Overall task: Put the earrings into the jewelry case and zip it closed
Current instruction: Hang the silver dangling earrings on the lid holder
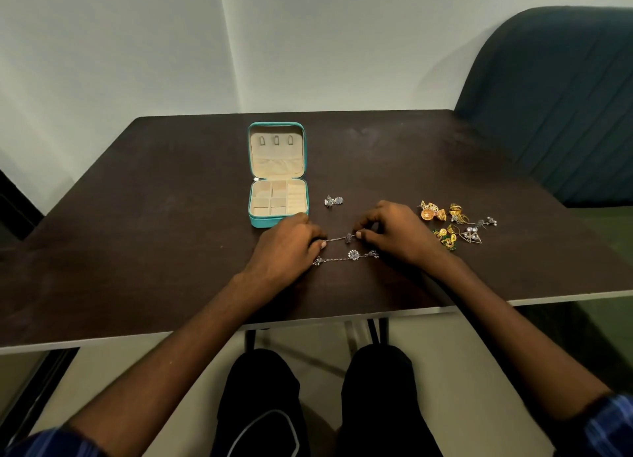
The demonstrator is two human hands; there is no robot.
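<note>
A dark brown worktop (137,216) with a pale front edge stands against plain white walls (102,45) that meet in a corner behind it. To the right sits a dark green padded chair (555,97). Below, the floor (462,371) is pale beige. The light is soft and even.

Table (171,216): dark wood-look top, matt, faintly scuffed. Jewelry case (278,221): teal smooth shell; cream soft cloth-like lining. Chain earrings (346,256), at 5 o'clock from the case: silvery metal, glinting. Earrings (445,216) at 3 o'clock: shiny gold-coloured metal. Chair (555,97): dark green ribbed upholstery.
</note>
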